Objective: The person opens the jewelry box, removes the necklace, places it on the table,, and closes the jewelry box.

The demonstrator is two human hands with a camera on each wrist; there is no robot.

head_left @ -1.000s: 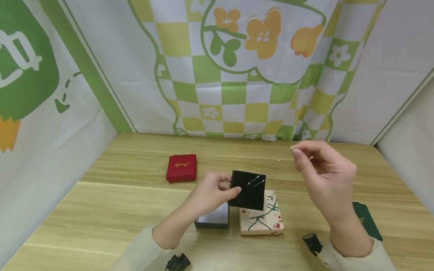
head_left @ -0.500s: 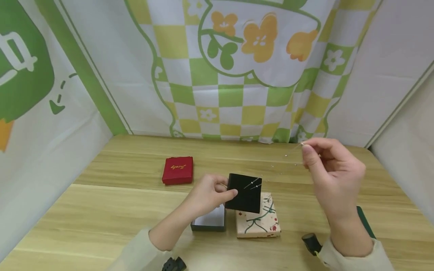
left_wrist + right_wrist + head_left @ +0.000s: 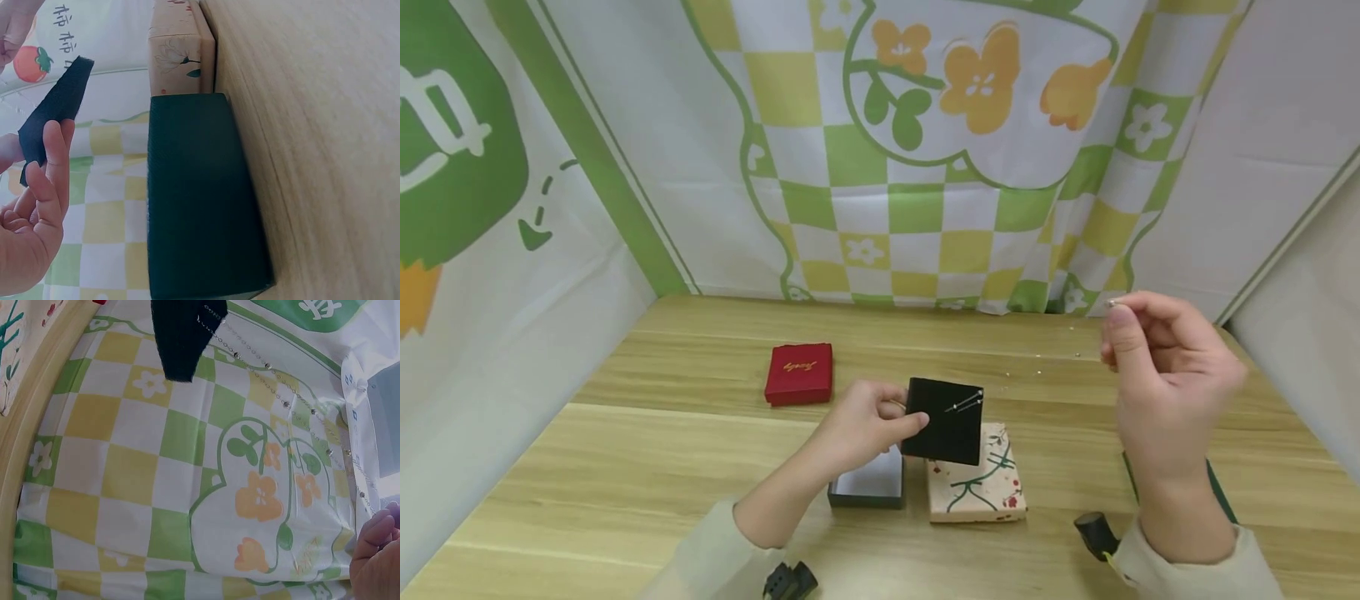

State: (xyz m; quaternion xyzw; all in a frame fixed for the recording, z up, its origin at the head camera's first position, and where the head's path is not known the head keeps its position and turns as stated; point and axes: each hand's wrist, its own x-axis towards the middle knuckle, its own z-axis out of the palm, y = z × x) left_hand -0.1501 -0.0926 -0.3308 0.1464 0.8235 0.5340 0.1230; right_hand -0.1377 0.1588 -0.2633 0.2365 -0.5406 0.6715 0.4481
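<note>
My left hand (image 3: pixel 857 429) pinches a square black jewelry pad (image 3: pixel 947 433) by its left edge, thumb on the front face. It is lifted above the boxes. A thin silver chain (image 3: pixel 285 404) with small beads crosses the pad's upper right corner and runs as two strands toward my right hand (image 3: pixel 1176 383). Thumb and index finger there pinch the chain's end, raised up and to the right. Under the pad stand a dark green open box (image 3: pixel 194 200) with a pale inside and a cream flower-patterned box (image 3: pixel 977 496).
A red box (image 3: pixel 800 372) with gold lettering lies at the back left of the wooden table (image 3: pixel 647 467). Part of a dark green lid (image 3: pixel 1221 492) shows behind my right wrist. A checked curtain (image 3: pixel 917 208) hangs along the back edge.
My right hand has moved right and slightly up, drawing the chain's strands farther toward the pad's upper right corner. My left hand keeps its grip on the pad in nearly the same place.
</note>
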